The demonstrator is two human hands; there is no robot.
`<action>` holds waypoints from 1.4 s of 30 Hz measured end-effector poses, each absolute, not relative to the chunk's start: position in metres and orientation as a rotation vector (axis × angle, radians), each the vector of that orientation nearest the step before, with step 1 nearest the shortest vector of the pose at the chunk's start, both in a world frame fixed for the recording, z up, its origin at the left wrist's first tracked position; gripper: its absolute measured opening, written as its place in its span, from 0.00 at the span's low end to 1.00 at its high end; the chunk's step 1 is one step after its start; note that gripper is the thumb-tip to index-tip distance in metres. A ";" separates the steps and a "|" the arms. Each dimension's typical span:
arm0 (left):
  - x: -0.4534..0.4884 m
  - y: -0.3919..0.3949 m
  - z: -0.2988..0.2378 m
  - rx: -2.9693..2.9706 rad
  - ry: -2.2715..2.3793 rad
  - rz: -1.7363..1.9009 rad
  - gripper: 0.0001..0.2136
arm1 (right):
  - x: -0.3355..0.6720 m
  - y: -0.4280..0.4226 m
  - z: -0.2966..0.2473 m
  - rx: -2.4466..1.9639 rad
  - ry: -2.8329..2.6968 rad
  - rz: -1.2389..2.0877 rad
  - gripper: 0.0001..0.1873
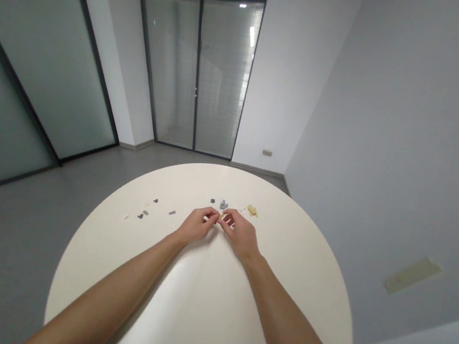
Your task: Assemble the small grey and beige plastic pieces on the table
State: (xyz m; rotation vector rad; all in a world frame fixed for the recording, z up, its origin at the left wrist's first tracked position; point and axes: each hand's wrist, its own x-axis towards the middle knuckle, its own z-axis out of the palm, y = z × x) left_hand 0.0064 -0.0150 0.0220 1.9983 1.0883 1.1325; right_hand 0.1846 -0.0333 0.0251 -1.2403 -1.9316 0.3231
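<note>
My left hand [199, 224] and my right hand [240, 233] meet above the table, fingertips nearly touching. Between them shows a tiny yellow piece [221, 216], pinched by the fingers of both hands; its exact shape is mostly hidden. Just beyond my fingers lie a cluster of grey-blue pieces [224, 204] and a small dark block [212, 201]. Past my right hand is a little pile of yellow pieces [252, 210], with a small white piece [242, 210] beside it. A flat grey piece [172, 213] rests to the left of my left hand.
Farther left on the round white table [191, 330] several small pieces lie scattered, among them dark ones [140, 216], a grey one [145, 212] and a whitish one [126, 216]. Behind the table stands a glass door [220, 80]; a wall [407, 133] rises at the right.
</note>
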 end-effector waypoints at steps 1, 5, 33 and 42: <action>0.006 -0.014 0.021 1.996 1.087 1.134 0.12 | 0.185 -0.033 0.025 -1.241 -1.931 0.323 0.11; 0.006 -0.012 0.017 1.981 1.073 1.128 0.11 | 0.185 -0.033 0.025 -1.243 -1.926 0.330 0.11; 0.007 -0.012 0.017 1.836 0.999 1.148 0.12 | 0.186 -0.032 0.024 -1.260 -1.938 0.322 0.11; 0.007 -0.010 0.013 1.841 0.994 1.154 0.11 | 0.186 -0.033 0.025 -1.257 -1.952 0.307 0.11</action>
